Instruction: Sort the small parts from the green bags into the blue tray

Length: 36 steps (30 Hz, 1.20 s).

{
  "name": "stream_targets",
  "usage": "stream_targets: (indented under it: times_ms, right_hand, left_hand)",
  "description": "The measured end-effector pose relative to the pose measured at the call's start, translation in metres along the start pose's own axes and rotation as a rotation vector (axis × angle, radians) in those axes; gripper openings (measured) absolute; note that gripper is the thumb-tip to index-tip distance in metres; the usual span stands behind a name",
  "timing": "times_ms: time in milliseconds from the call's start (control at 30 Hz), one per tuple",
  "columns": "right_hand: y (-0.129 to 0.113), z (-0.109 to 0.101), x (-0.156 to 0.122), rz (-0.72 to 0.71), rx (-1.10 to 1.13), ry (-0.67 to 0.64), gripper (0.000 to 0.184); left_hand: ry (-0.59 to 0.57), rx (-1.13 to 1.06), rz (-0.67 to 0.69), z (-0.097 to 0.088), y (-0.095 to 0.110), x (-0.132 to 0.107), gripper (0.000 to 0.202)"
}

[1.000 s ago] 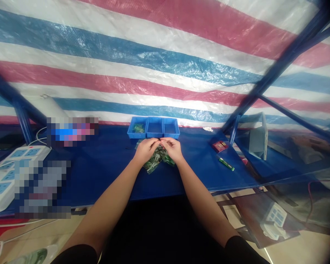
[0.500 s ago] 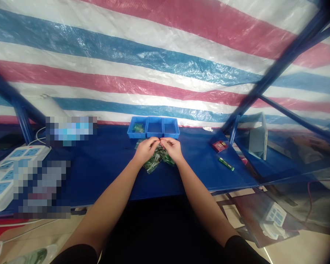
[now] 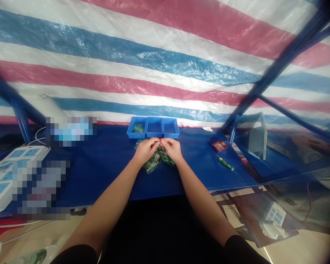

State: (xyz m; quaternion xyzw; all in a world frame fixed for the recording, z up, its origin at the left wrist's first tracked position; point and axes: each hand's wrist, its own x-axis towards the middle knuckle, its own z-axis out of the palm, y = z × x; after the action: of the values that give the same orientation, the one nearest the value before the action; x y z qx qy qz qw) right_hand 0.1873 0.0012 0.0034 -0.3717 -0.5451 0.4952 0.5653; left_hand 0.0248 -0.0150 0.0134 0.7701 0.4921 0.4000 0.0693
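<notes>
My left hand [image 3: 146,150] and my right hand [image 3: 171,149] meet fingertip to fingertip just in front of the blue bins. Both hands are closed in a pinch, and whatever sits between the fingers is too small or too hidden to make out. Below them on the blue table [image 3: 104,165] lies a pile of small green packets [image 3: 153,164], glossy like clear plastic, partly covered by my hands. Just beyond my fingers stand three joined blue bins [image 3: 154,135]. The left bin contains green pieces [image 3: 138,128].
A red box [image 3: 219,146] and a green tube [image 3: 226,164] lie to the right, near a blue metal frame post [image 3: 232,130]. At the left is a white power strip [image 3: 19,165] with cables. Striped plastic sheeting [image 3: 154,77] hangs behind the table.
</notes>
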Motion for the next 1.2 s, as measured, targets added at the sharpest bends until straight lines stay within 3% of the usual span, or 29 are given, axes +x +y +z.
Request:
stream_targets:
  times_ms: [233,467,667,967,1200]
  right_hand:
    - [0.000,0.001,0.000,-0.009,0.042,0.000,0.036]
    - [-0.003,0.001,-0.001,-0.014,0.078,-0.056,0.035]
    - [-0.005,0.001,-0.001,-0.012,0.041,0.002,0.035]
    - [-0.003,0.004,-0.003,-0.004,0.022,-0.015,0.039]
    - [0.000,0.003,-0.003,-0.044,0.021,-0.048,0.038]
  left_hand:
    - [0.013,0.019,0.059,0.000,-0.002,0.000,0.026]
    - [0.011,0.001,0.010,0.000,-0.002,-0.001,0.028]
    - [0.041,-0.056,-0.038,0.002,-0.001,-0.001,0.027]
    - [0.015,0.008,-0.010,0.005,-0.009,-0.002,0.025]
    - [-0.012,0.151,0.088,0.000,-0.011,-0.002,0.029]
